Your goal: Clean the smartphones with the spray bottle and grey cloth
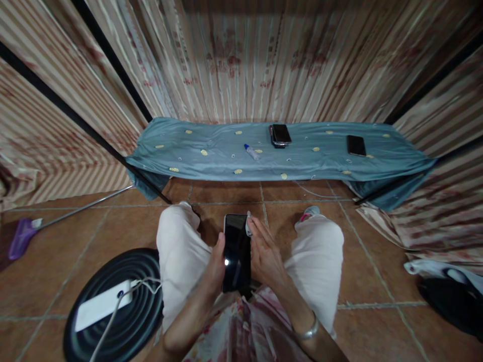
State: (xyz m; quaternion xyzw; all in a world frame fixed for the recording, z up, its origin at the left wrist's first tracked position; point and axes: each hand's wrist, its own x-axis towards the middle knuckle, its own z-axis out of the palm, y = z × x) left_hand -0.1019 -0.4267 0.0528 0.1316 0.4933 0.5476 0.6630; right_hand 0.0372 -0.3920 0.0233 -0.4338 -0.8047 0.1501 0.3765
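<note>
Over my lap, a black smartphone (237, 254) is held upright with its dark, glossy screen facing me. My left hand (218, 261) grips its left edge, thumb along the side. At the right edge, my right hand (264, 251) has its fingers pressed together on a small pale cloth (248, 225), which touches the phone near its upper right corner. Part of the cloth is hidden behind the fingers. A small clear bottle with a blue cap (252, 152) lies on the cloth-covered bench ahead of me.
The low bench (211, 163) wears a blue-green cover. On it lie a stack of phones (281, 134) and another dark phone (356, 145). A white power strip (101, 306) sits on a round black stool (145, 266) at left. A purple-headed broom (22, 239) lies beyond it. Black poles flank the bench.
</note>
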